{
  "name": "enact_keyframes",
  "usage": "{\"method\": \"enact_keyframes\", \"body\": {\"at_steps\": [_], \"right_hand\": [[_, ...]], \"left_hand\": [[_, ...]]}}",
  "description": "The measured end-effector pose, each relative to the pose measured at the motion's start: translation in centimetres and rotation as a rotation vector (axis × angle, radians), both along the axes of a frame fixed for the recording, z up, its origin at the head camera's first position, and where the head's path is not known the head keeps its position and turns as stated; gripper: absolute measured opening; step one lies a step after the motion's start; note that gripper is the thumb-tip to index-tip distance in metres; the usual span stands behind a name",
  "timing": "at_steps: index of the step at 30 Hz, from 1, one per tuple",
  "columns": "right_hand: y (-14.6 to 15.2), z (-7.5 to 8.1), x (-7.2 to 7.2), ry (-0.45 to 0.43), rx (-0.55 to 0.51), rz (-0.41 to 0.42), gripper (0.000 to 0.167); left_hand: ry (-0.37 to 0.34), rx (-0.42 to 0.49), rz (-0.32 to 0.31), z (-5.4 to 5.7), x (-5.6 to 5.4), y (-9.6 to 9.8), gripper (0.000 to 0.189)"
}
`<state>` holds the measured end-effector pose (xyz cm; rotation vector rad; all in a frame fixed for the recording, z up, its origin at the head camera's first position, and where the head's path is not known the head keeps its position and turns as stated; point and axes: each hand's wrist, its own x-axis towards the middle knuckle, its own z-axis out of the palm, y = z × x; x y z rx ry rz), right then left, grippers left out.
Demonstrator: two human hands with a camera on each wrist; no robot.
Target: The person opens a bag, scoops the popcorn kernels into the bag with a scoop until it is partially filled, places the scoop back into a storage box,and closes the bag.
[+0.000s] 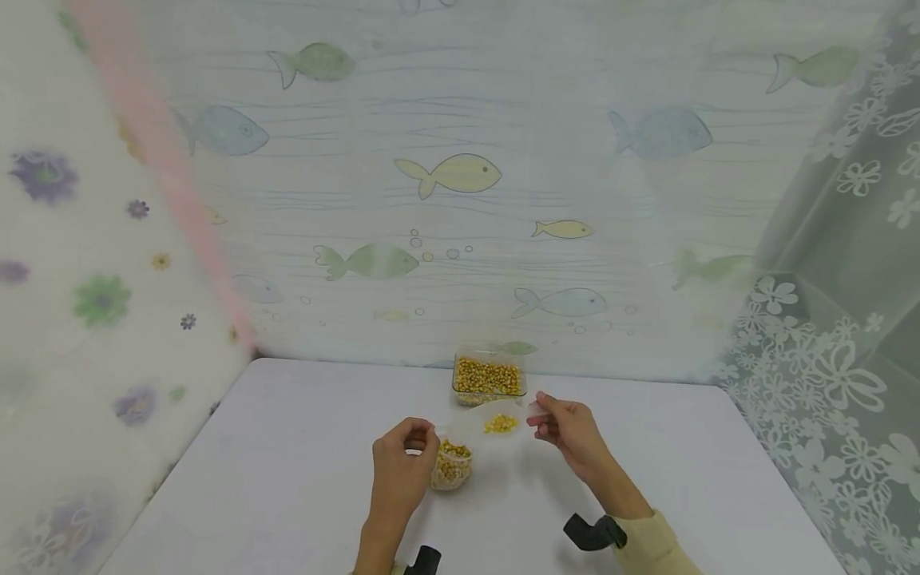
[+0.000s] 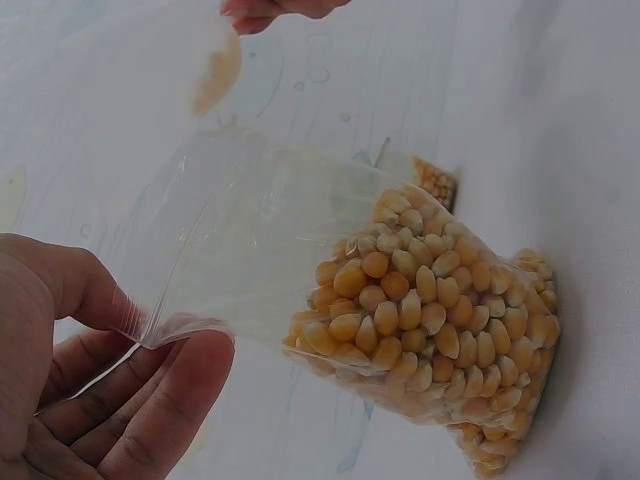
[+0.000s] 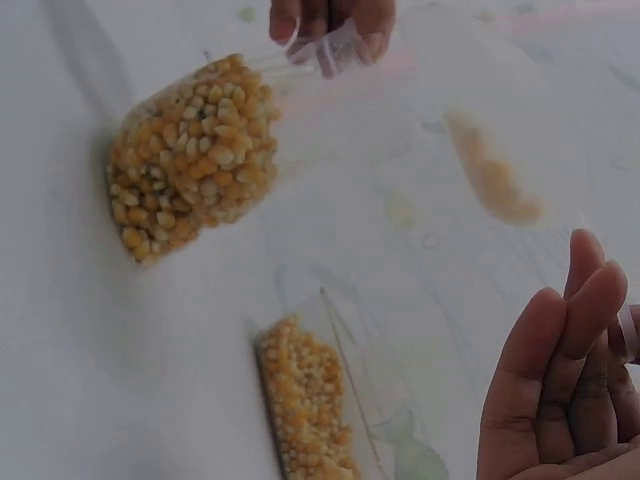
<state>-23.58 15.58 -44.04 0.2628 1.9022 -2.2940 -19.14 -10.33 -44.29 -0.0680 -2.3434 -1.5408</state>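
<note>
My left hand point(image 1: 404, 463) pinches the top edge of a clear zip bag point(image 2: 245, 270) between thumb and fingers. Corn kernels point(image 2: 430, 310) fill the bag's lower part, and it stands upright on the table with its mouth open. To the right, my right hand point(image 1: 571, 435) holds a translucent whitish scoop point(image 3: 455, 70) by its handle. A small heap of kernels point(image 1: 501, 423) lies in the scoop, which is raised above and to the right of the bag in the head view.
Behind the scoop stands a clear rectangular container point(image 1: 489, 391) with many corn kernels in it. The white table point(image 1: 287, 479) meets a fish-patterned curtain point(image 1: 446, 303) at its back edge. A flowered curtain point(image 1: 101, 351) hangs on the left, a lace one point(image 1: 819, 383) on the right.
</note>
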Motion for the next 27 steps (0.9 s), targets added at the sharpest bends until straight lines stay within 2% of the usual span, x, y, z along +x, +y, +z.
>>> {"method": "enact_keyframes", "body": {"at_steps": [9, 14, 18, 22, 27], "right_hand": [[-0.5, 2.0, 1.5, 0.163, 0.214, -0.071, 0.033], [-1.0, 3.3, 2.7, 0.337, 0.361, -0.064, 0.03], [-1.6, 3.9, 3.4, 0.47, 0.408, -0.059, 0.025], [-1.9, 4.0, 3.7, 0.514, 0.41, -0.064, 0.022], [-1.6, 3.9, 3.6, 0.509, 0.425, -0.06, 0.023]], "left_hand": [[0.0, 0.008, 0.0, 0.1, 0.1, 0.0, 0.007], [0.003, 0.006, -0.003, 0.1, 0.1, 0.1, 0.006], [0.013, 0.009, -0.006, 0.1, 0.2, 0.1, 0.007], [0.028, 0.007, -0.006, 0.1, 0.2, 0.1, 0.007], [0.038, 0.007, -0.001, 0.2, 0.2, 0.0, 0.007]]}}
